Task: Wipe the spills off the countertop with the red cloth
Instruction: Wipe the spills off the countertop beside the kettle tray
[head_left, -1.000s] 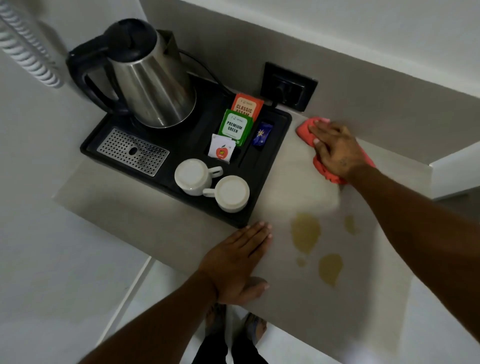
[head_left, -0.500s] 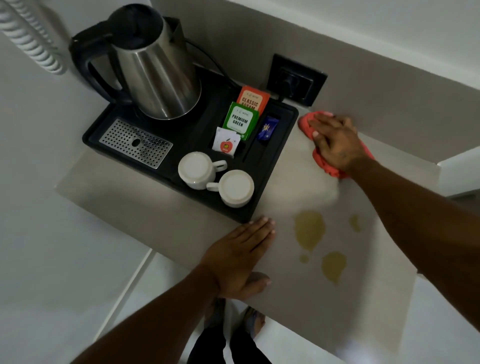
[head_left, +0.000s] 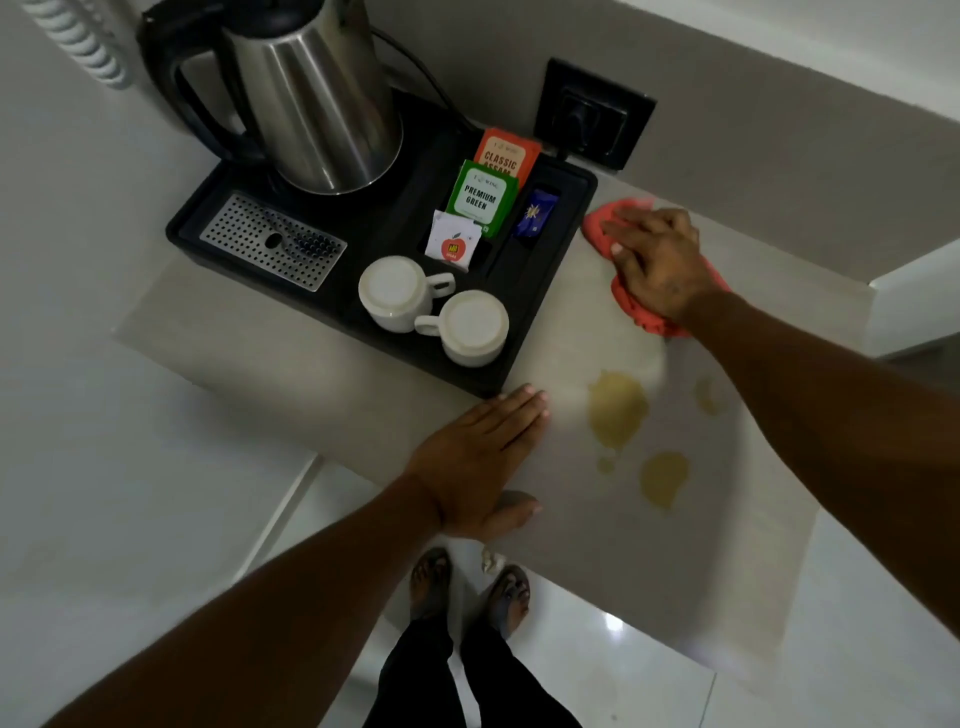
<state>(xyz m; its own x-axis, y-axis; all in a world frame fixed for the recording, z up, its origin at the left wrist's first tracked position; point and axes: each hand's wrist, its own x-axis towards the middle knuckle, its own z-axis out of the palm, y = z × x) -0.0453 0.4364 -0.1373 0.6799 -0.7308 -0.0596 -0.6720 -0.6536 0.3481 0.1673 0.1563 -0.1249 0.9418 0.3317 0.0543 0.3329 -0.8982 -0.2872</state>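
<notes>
Item: red cloth (head_left: 631, 306). Location: far right of the countertop (head_left: 597, 545), just beside the black tray (head_left: 545, 332) and below the wall socket (head_left: 595, 111). Lies bunched and flattened under the right hand (head_left: 657, 262).

Right hand: fingers spread, palm pressing down on the cloth; it pins the cloth rather than closing around it.

Left hand (head_left: 475, 457): flat and open on the countertop near its front edge, fingertips near the tray corner, holding nothing.

Spills: 4 yellowish patches visible. Large spill (head_left: 617, 408) between the 2 hands; second spill (head_left: 664, 478) nearer the front edge; small drop (head_left: 605, 464) between these; faint spot (head_left: 707, 396) beside the right forearm. All lie apart from the cloth, nearer the person.

Handling, by judgement: the cloth appears soft, light and limp, likely to fold or ride up when dragged; a flat palm over its middle, fingers spread to the edges, should keep it open. It probably slides easily on the smooth surface.

Adjacent: steel kettle (head_left: 317, 98), 2 upturned white cups (head_left: 434, 309), tea sachets (head_left: 483, 195) on the tray, all dry-side and near the wiping path.
</notes>
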